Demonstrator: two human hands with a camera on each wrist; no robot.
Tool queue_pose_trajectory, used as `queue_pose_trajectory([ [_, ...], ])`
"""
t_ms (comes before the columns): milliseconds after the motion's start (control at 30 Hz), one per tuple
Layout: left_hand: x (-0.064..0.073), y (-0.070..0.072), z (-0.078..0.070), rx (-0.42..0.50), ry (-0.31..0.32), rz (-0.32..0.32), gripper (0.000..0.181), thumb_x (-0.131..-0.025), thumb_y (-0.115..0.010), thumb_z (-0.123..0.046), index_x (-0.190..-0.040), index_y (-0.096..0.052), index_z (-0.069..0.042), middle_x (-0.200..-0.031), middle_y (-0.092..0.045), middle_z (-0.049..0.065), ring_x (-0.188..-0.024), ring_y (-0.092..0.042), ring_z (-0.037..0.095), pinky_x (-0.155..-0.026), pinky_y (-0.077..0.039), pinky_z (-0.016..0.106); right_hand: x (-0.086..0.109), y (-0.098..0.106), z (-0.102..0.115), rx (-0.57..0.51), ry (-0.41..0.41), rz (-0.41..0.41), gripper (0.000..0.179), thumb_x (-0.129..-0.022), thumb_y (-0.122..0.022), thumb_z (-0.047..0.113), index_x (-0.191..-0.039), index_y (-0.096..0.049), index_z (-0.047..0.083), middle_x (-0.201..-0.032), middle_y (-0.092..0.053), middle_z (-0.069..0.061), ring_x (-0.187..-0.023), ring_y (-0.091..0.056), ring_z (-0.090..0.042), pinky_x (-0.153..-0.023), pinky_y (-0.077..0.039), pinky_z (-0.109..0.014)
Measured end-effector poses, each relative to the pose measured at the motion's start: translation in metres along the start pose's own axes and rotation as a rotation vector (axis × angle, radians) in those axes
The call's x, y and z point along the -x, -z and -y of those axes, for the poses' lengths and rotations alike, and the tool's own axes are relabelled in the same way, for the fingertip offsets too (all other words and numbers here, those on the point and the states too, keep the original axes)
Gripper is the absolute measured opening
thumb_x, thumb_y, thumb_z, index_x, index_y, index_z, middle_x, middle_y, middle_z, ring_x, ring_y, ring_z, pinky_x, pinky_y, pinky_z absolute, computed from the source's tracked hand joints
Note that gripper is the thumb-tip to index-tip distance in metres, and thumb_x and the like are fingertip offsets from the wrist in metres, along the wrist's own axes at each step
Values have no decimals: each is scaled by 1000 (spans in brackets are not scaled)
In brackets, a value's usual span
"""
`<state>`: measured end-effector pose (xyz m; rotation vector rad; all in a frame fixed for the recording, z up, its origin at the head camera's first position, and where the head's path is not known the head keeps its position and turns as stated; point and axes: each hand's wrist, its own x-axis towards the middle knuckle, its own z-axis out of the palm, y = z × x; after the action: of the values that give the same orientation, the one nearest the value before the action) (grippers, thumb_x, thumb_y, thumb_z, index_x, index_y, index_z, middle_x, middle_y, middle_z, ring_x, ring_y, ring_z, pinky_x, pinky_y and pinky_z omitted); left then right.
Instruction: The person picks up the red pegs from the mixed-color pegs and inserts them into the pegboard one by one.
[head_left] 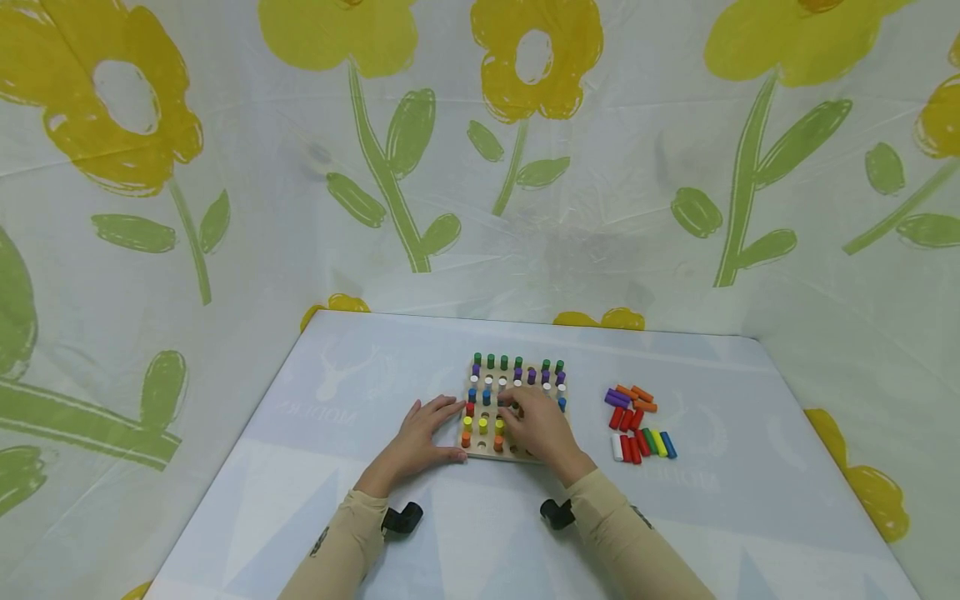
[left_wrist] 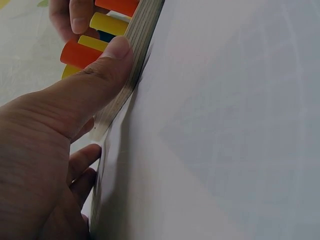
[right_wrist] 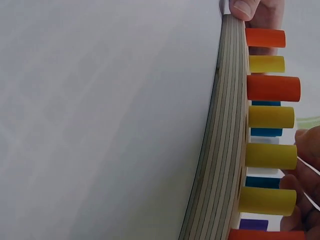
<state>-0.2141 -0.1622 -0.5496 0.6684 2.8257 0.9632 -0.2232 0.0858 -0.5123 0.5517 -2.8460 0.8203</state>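
A wooden pegboard [head_left: 501,455] holds rows of coloured pegs: green at the back, then purple, white, blue, red, yellow and orange. My left hand [head_left: 425,435] lies at its left front corner. The thumb [left_wrist: 117,50] presses the front edge, and the other fingers stretch along the left side. Over the middle of the board, my right hand [head_left: 542,423] has its fingers curled down at the blue row. In the right wrist view, its fingertips [right_wrist: 292,187] meet the end of a blue peg [right_wrist: 262,182] that stands in the board. The hand hides several holes behind it.
Right of the board lie loose pegs in a loose cluster: purple pegs [head_left: 618,397], orange pegs [head_left: 642,393], red pegs [head_left: 626,418], and a row with a white peg [head_left: 617,447], yellow peg [head_left: 659,442] and blue peg [head_left: 669,444]. Flower-patterned cloth hangs around the table [head_left: 315,433].
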Motion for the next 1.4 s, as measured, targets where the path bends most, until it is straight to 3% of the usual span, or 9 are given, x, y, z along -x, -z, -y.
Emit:
queue_pose_trajectory([
  [500, 0, 2, -3, 8, 29, 17, 90, -79, -85, -48, -153, -48, -14, -155, -45, 10, -147, -35, 32, -124, -4, 60, 4, 4, -7, -31, -13, -24, 21, -98, -70, 24, -116, -74, 13, -99, -68, 4, -75, -52, -8, -63, -48, -25],
  [1400, 1, 3, -5, -6, 41, 21, 90, -79, -85, -48, -153, -47, -14, -156, -43, 11, -148, -35, 32, -125, -3, 59, 12, 8, -14, -42, -91, -17, 19, -97, -71, 23, -113, -74, 14, -104, -71, 2, -83, -57, -12, -77, -55, -31],
])
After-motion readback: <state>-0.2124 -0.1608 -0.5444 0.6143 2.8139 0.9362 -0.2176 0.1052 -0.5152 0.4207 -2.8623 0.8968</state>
